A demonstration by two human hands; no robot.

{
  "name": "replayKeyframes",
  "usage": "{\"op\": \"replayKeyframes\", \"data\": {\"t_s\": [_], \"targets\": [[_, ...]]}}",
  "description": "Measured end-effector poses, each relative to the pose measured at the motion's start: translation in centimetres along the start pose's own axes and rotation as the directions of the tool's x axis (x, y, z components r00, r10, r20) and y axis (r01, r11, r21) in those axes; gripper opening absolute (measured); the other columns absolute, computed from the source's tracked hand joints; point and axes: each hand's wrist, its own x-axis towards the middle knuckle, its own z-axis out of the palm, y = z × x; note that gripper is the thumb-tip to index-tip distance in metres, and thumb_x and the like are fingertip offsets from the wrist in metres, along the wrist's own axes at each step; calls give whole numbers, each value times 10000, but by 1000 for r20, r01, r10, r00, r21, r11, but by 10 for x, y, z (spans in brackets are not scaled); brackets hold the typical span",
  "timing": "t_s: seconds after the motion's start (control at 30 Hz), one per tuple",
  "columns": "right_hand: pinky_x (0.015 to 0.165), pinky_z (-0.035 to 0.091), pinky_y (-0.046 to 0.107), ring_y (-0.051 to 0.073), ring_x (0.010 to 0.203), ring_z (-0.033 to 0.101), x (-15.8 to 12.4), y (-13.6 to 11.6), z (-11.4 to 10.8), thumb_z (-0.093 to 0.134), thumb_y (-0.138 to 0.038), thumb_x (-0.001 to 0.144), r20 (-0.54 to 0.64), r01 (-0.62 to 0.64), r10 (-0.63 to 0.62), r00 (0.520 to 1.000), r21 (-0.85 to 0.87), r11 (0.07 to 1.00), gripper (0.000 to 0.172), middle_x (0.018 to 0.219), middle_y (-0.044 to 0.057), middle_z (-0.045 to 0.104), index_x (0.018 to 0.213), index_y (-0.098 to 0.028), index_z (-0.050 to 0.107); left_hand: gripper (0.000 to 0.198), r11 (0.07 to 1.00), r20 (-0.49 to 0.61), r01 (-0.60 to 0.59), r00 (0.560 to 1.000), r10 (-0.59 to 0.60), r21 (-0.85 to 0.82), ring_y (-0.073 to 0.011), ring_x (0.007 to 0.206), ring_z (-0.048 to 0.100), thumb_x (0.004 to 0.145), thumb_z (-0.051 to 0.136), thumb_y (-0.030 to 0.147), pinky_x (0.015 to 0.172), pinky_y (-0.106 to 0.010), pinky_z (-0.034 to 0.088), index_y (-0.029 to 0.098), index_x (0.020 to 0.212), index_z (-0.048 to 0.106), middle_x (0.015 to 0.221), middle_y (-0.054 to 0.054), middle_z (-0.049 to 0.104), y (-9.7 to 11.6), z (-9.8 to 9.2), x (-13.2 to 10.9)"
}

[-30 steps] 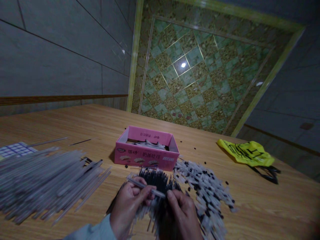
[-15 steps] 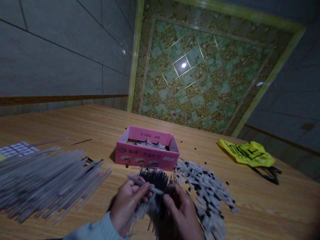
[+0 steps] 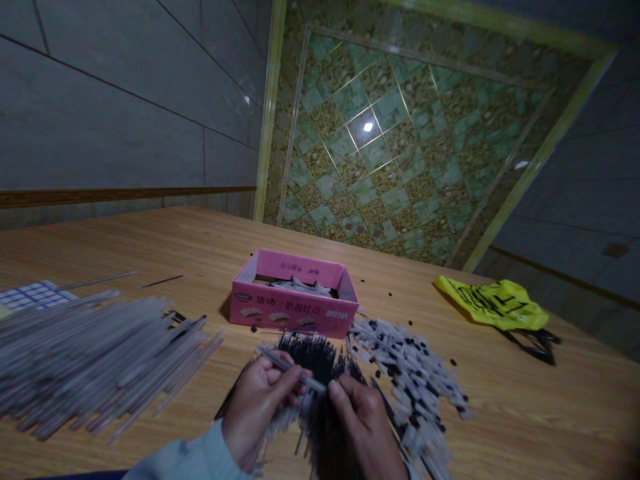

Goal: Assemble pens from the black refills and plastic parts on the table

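My left hand [image 3: 263, 403] pinches a thin grey translucent tube [image 3: 293, 371] between thumb and fingers, slanting down to the right. Close to the tube's right end, my right hand [image 3: 363, 417] is closed, thumb against fingers. Whatever it grips, if anything, is too small and shadowed to make out. Beneath both hands lies a heap of thin dark-tipped sticks [image 3: 313, 357], partly hidden by them. To the right spreads a pile of short whitish pieces with black ends [image 3: 407, 363]. Many long clear tubes [image 3: 95, 360] lie in a bundle on the left.
Beyond the hands stands an open pink box [image 3: 293, 313] with whitish pieces inside. A yellow bag [image 3: 493, 303] with black handles lies on the wooden table [image 3: 195, 247] at right. A checked cloth [image 3: 35, 295] is at far left. Small black bits are scattered around the box.
My right hand's thumb and fingers have shifted slightly at the tube's right end. My left hand keeps its pinch on the tube. The view has tilted very slightly.
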Motion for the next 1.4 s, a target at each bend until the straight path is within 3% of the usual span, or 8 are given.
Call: {"op": "replayKeyframes", "data": {"t_s": [0.33,0.57,0.7,0.8,0.9,1.1,1.27,1.4], "targets": [[480,347,187,100,518,445,2,-1,6,512,-470,829,-4,-64,69,998,307,950,375,557,-31,482,627,-154,510,256,999,-2,-43,999,43,-2,-106,561,591,682,697,246,507,-195,422,166,798,484,702,-56,717,3,-1,-1],[325,225,158,54,314,324,-2,-12,16,414,-623,809,191,-300,232,954,645,703,497,438,-54,443,620,-168,480,282,994,-47,-77,996,74,-74,-120,562,596,627,739,247,488,-203,422,164,785,520,712,-52,713,9,0,-2],[484,402,200,120,530,518,-7,-19,20,440,-470,869,205,10,-84,975,340,940,399,588,7,562,663,-160,585,264,968,-223,-134,971,86,-213,-95,604,579,645,727,269,491,-176,420,139,822,580,733,-18,673,19,-8,5],[722,447,243,171,811,587,-10,-22,30,465,-311,891,428,504,-477,767,57,862,230,863,48,674,901,-195,663,216,945,-275,-161,958,80,-285,-78,624,568,707,667,261,521,-159,432,147,880,606,734,7,637,22,-15,9],[649,447,222,164,798,572,-12,-19,48,461,-259,907,528,755,-595,606,-146,639,215,928,18,687,1071,-238,598,194,940,-289,-144,956,51,-309,-81,634,573,726,633,232,587,-169,457,138,895,611,704,7,618,20,-17,10],[409,316,252,160,649,564,-17,-4,74,528,-292,863,467,785,-630,620,-370,497,99,706,-12,625,849,-219,594,238,959,-162,-57,987,12,-278,-57,434,444,717,622,286,387,-163,314,150,911,603,559,59,491,18,-11,5],[418,328,239,122,524,581,-21,0,75,671,-371,728,346,529,-408,845,-424,735,181,659,-34,645,705,-217,578,319,988,-68,-15,998,5,-155,-36,395,381,720,613,372,366,-150,254,158,957,615,552,67,461,16,-10,5],[394,306,232,121,521,606,-22,5,75,731,-349,646,329,405,-272,904,-459,791,188,673,-57,670,695,-241,586,354,999,-42,11,999,-12,-34,-34,388,370,705,623,429,365,-153,241,154,925,646,552,53,481,13,-10,6]]}}
